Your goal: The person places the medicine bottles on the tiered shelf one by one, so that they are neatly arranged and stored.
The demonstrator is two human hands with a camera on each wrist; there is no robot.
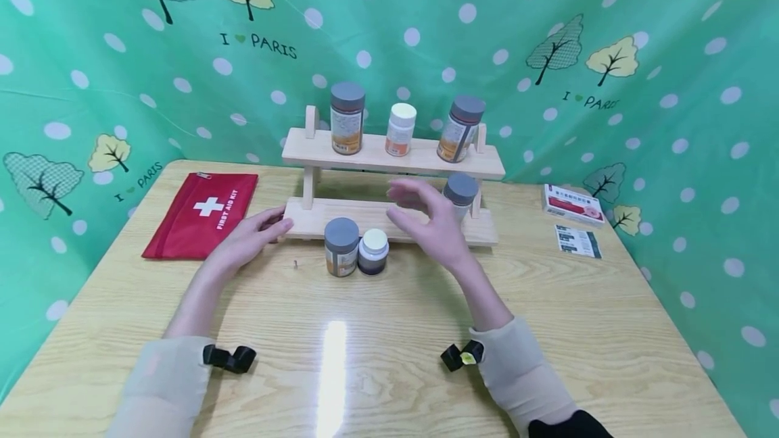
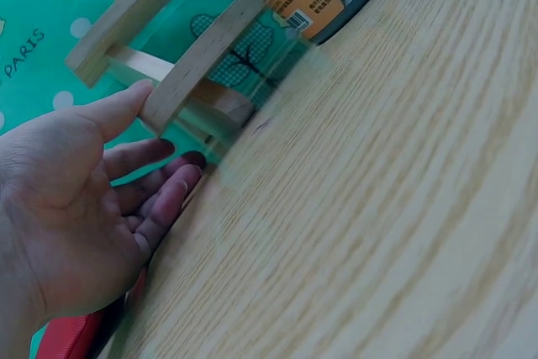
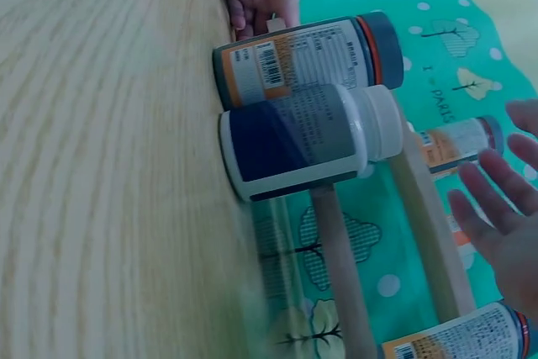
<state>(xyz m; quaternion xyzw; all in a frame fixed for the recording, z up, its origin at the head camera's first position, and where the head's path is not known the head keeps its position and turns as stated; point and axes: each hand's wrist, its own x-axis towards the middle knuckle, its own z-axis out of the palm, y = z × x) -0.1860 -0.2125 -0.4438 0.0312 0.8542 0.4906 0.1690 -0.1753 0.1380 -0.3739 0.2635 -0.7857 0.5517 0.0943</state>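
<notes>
A two-tier wooden shelf [image 1: 328, 216] stands at the far side of the table. My left hand [image 1: 252, 238] is at the left end of its lower board, thumb tip right at the board's corner [image 2: 160, 107] and fingers loosely bent below. My right hand [image 1: 435, 225] hovers over the lower board with fingers spread, nothing between them. Just behind it, a grey-lidded bottle [image 1: 460, 189] sits on the lower board, partly hidden by the hand. In front of the shelf, a grey-lidded bottle [image 1: 342, 249] and a smaller white-lidded bottle [image 3: 290, 145] stand side by side on the table.
On the upper board are two grey-lidded bottles, left [image 1: 347, 120] and right [image 1: 460, 130], with a small white bottle [image 1: 400, 130] between. A red first aid pouch [image 1: 203, 215] lies at left. At right are a medicine box [image 1: 572, 205] and a flat printed packet [image 1: 578, 242].
</notes>
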